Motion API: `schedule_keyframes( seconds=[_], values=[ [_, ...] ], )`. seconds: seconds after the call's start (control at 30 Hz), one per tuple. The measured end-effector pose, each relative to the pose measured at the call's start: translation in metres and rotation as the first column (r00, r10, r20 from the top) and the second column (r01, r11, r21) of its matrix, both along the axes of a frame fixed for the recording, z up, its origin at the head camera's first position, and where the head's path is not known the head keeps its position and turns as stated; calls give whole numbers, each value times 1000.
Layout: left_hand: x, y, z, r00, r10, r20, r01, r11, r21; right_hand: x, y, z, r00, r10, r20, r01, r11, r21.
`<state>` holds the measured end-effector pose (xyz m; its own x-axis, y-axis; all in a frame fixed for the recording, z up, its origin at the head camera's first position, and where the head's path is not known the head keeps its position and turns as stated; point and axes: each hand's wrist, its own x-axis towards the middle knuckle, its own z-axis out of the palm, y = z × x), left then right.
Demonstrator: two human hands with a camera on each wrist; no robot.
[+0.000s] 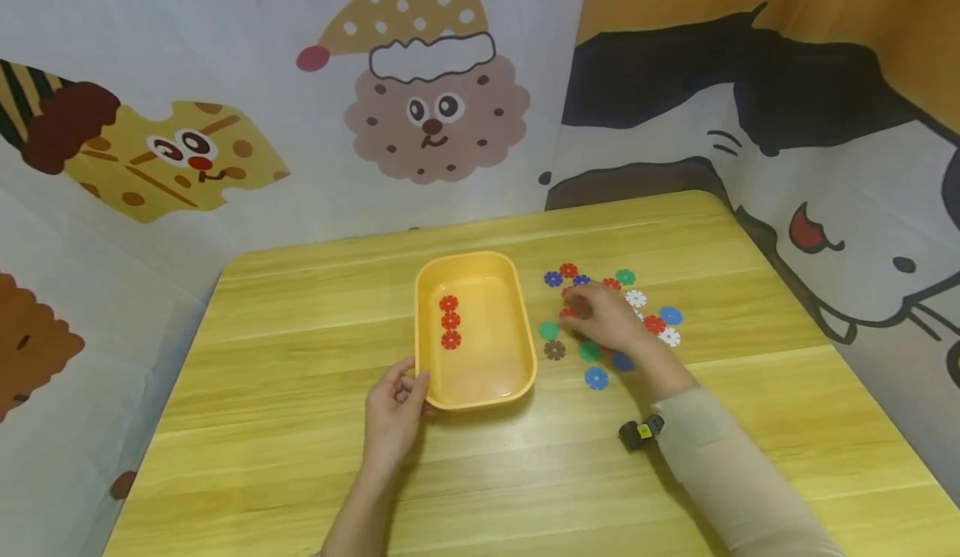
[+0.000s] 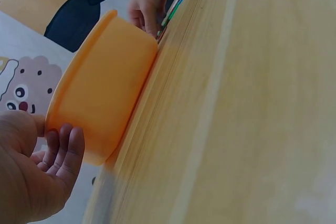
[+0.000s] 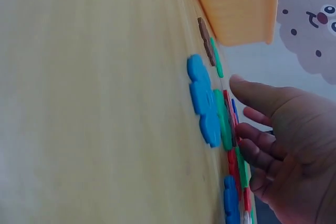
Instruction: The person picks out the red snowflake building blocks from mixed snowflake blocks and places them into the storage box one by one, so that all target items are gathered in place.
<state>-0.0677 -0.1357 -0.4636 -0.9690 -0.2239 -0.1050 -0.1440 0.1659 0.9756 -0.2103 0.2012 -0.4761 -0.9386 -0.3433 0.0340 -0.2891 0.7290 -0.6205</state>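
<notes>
Your left hand (image 1: 393, 413) grips the tray (image 1: 486, 332) at seven o'clock; your empty, half-open right hand (image 1: 609, 317) should edge-pinch seemingly light, stiff discs (image 1: 596, 378).

Cartoon-printed walls (image 1: 300, 198) beside a wood-grain table (image 1: 285, 390) suggest a playroom.

a long, plain, pale beige sleeve (image 1: 738, 469) that covered the right forearm, a small black device (image 1: 631, 435) with a yellow-green marking (image 1: 644, 431) that sat beside its cuff (image 1: 693, 415), a left forearm (image 1: 365, 494) that was bare, left grip (image 1: 393, 411) and right grip (image 1: 606, 317) that were bare too
</notes>
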Motion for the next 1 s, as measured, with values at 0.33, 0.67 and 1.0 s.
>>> schedule_keyframes(
  seconds=[0.33, 0.67, 1.0],
  values=[
    [0, 0, 0, 1000, 6, 1, -6, 1000, 7, -1, 2, 0, 997, -28, 74, 25, 999, 38],
    [0, -1, -1, 1000, -4, -8, 4, 1000, 15, -2, 2, 0, 996, -11, 87, 6, 998, 64],
    [0, -1, -1, 1000, -7, 4, 7, 1000, 18, -2, 6, 0, 995, 11, 98, -13, 1000, 18]
  ],
)
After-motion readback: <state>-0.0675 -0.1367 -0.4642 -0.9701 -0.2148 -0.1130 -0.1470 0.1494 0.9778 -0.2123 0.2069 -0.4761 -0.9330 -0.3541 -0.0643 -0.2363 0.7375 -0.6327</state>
